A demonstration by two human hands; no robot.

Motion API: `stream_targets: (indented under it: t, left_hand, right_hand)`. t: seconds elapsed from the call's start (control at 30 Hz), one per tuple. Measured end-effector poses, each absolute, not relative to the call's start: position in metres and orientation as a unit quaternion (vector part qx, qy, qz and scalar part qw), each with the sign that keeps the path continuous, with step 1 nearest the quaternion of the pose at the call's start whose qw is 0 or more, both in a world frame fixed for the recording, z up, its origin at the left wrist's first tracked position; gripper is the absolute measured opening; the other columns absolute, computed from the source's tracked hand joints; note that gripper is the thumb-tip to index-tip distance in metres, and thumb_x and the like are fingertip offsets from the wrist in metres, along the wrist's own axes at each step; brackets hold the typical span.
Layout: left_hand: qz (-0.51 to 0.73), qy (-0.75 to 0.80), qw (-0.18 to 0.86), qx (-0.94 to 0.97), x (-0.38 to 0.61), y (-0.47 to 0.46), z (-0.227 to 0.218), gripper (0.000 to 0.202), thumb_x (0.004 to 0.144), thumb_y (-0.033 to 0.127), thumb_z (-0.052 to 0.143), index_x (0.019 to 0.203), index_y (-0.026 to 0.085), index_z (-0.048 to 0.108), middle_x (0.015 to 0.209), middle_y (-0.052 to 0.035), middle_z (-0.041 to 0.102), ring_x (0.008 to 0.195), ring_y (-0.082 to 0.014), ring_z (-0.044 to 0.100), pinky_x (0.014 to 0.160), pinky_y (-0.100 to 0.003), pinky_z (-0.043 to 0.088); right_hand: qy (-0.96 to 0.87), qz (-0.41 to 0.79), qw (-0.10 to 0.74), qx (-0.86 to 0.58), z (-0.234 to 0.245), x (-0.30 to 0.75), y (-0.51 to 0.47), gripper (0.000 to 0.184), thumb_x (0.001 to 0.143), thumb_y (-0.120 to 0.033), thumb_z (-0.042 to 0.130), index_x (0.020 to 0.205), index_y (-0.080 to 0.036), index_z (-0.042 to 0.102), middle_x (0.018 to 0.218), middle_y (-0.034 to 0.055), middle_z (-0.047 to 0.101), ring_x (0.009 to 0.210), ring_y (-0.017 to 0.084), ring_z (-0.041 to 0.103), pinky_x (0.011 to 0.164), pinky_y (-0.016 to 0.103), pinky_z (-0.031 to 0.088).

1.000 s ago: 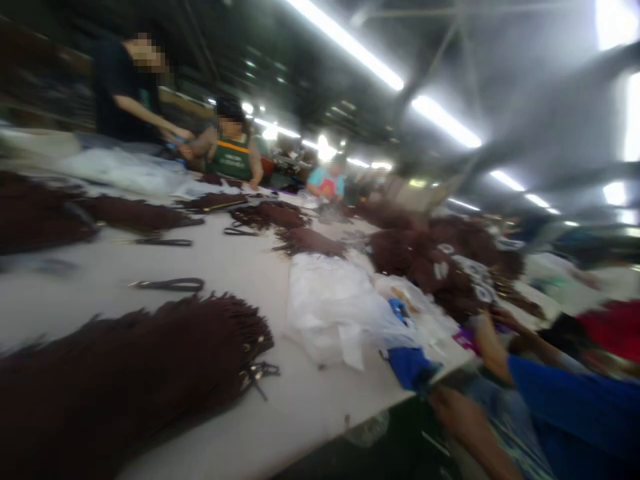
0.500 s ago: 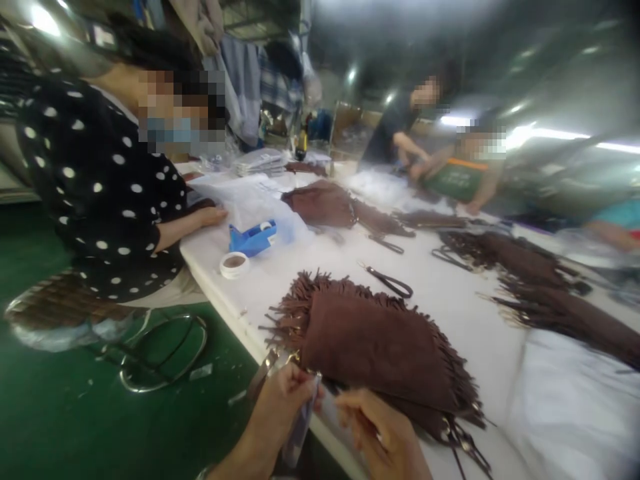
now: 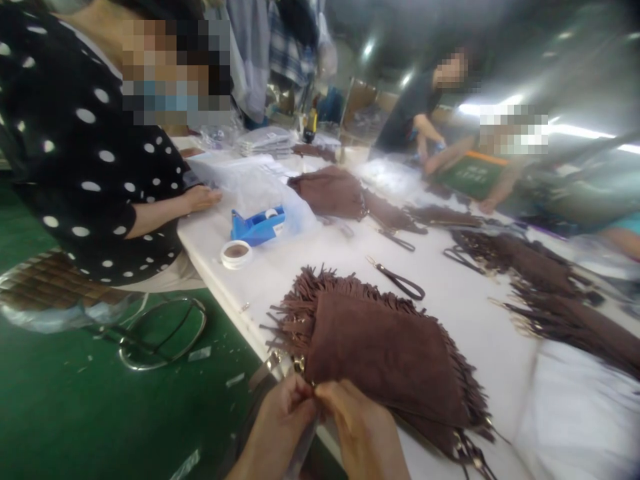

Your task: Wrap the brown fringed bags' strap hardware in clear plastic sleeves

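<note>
A brown suede bag [image 3: 385, 353] with fringed edges lies flat on the white table, its near left corner by my hands. My left hand [image 3: 283, 417] is closed in a pinch just below the gold rings at that corner. A clear plastic strip [image 3: 306, 440] hangs beneath its fingers. Against it, my right hand [image 3: 357, 427] has thumb and fingertips pinched at the same spot. A tiny metal-coloured piece shows between the fingertips, too small to name. A brown strap [image 3: 263, 373] with a metal clasp hangs over the table edge at the left.
A blue tape dispenser [image 3: 257, 225] and a white tape roll [image 3: 236, 255] stand near the left edge. A wrist strap [image 3: 400, 280] lies beyond the bag. More fringed bags [image 3: 535, 260] and white sheets [image 3: 585, 407] lie rightward. A person in a dotted top [image 3: 90, 153] sits left; others work across.
My right hand has moved left and its fingertips now meet my left hand's. They were apart before. The view has tilted down slightly and shifted left.
</note>
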State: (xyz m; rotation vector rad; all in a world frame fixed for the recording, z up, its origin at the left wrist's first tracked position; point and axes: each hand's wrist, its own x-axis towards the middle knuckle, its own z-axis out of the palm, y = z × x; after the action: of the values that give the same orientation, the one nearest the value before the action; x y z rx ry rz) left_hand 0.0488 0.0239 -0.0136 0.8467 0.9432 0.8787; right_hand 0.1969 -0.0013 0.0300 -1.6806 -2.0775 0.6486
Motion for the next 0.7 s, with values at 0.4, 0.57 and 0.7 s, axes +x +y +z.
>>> stream_targets:
  t: [0.4,0.57,0.7]
  left_hand:
    - [0.405,0.426,0.74,0.326,0.052,0.021,-0.024,0.038,0.062,0.039,0.085,0.074,0.013,0.06,0.077,-0.0091,0.069,0.072,-0.0219,0.064,0.067,-0.028,0.05]
    - [0.412,0.444,0.762,0.23,0.058,0.018,-0.018,0.037,0.069,0.041,0.082,0.071,0.014,0.057,0.068,-0.0058,0.066,0.057,-0.0141,0.058,0.057,-0.023,0.044]
    - [0.413,0.443,0.778,0.164,0.06,0.013,-0.011,0.032,0.071,0.037,0.082,0.075,0.014,0.059,0.071,-0.0066,0.067,0.06,-0.0142,0.059,0.06,-0.024,0.045]
  right_hand:
    - [-0.741,0.213,0.077,-0.633,0.045,0.193,0.017,0.026,0.082,-0.01,0.051,0.104,-0.024,0.046,0.07,-0.0028,0.068,0.067,0.022,0.071,0.051,0.027,0.027]
    - [-0.722,0.22,0.127,-0.644,0.043,0.194,0.009,0.021,0.088,-0.01,0.04,0.102,-0.025,0.045,0.069,-0.0037,0.065,0.064,0.019,0.068,0.053,0.025,0.031]
    - [-0.726,0.208,0.202,-0.624,0.036,0.191,-0.002,0.021,0.088,-0.012,0.035,0.103,-0.023,0.044,0.076,-0.0006,0.065,0.068,0.017,0.067,0.058,0.024,0.039]
